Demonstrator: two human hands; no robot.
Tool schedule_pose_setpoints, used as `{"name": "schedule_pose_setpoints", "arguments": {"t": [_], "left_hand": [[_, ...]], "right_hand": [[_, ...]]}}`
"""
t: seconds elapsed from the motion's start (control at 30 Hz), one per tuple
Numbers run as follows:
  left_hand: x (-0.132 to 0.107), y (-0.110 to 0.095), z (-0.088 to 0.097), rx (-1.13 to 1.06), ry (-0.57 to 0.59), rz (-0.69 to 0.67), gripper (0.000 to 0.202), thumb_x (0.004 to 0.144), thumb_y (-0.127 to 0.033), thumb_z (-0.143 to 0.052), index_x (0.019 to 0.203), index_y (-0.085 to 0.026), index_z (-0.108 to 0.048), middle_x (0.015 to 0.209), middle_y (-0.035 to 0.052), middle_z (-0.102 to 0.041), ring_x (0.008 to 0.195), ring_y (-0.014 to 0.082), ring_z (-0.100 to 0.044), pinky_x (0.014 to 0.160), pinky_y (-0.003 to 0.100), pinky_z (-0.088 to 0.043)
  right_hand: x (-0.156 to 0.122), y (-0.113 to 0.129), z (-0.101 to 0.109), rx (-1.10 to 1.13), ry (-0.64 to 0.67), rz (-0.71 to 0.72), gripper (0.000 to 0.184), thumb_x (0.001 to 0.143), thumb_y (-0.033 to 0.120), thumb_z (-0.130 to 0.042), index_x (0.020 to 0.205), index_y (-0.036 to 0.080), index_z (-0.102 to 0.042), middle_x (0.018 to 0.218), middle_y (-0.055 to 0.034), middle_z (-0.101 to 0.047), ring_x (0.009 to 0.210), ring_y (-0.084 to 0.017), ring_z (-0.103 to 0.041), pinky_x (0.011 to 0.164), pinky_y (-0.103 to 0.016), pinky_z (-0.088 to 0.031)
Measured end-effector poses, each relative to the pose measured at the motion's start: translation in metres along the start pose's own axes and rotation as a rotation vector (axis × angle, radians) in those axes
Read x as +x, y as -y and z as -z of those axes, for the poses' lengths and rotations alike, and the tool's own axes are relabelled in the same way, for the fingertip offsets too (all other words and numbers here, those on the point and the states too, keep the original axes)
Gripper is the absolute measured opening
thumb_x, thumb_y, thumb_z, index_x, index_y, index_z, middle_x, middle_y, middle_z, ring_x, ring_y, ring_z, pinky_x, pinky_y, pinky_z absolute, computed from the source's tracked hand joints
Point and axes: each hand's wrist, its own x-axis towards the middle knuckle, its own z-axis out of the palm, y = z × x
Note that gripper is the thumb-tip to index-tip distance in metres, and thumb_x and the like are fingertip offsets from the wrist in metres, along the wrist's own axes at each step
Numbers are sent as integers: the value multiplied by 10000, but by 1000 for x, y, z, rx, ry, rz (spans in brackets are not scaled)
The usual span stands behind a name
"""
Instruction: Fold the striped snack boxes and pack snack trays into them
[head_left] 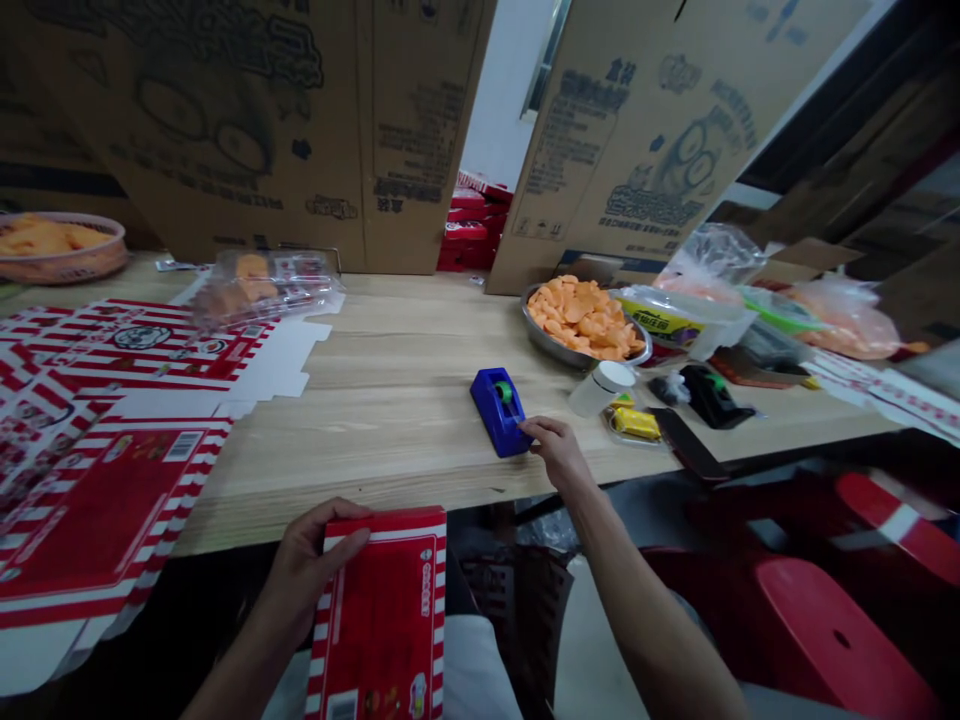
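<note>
My left hand (319, 550) grips a red carton (386, 610) with white-striped edges, thumb on its face, below the table's front edge. A blue tape dispenser (491, 425) with a green roll of tape (504, 392) stands on the table ahead. At its near end, my right hand (556, 448) has thumb and forefinger pinched together at the cutter, on the end of the tape; the clear strip itself hardly shows.
Flat striped cartons (150, 480) lie stacked at left, a clear plastic tray (266, 285) on them. At right are a metal bowl of orange chips (581, 315), a white-capped bottle (602, 388), a black tape dispenser (709, 398) and a red stool (840, 630). Tall cardboard boxes (300, 130) stand behind.
</note>
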Motion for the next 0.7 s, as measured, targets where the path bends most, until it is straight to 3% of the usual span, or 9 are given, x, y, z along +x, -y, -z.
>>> {"name": "schedule_pose_setpoints", "arguments": {"t": [0.2,0.37,0.57,0.7], "left_hand": [[0,-2,-2,-27,79,40,260,655,-338,-772,836,-199,-648,849,3,-637,699,152,-608,611,249,-510],[4,1,-1,-7,92,7,270,668,-323,-765,873,-197,-642,903,8,-620,737,154,-609,635,252,-517],[8,6,-4,1,103,-6,253,678,-317,-753,831,-182,-604,819,-1,-615,658,130,-591,591,237,-495],[11,-1,-5,-2,122,-56,245,685,-321,-742,820,-177,-597,735,-22,-595,609,107,-560,559,209,-460]], "right_hand": [[-12,-12,-2,199,-152,61,217,522,344,-766,607,179,-652,658,6,-595,615,-120,-515,554,-251,-425],[-31,-25,6,377,-116,85,246,508,332,-803,568,172,-626,879,-16,-588,748,-139,-566,733,-347,-514],[-28,-50,7,247,-146,171,267,536,326,-791,529,155,-587,885,-9,-534,726,-118,-535,731,-332,-515],[-32,-52,12,219,-140,156,256,567,322,-774,569,165,-571,745,18,-529,669,-114,-516,697,-303,-497]]}}
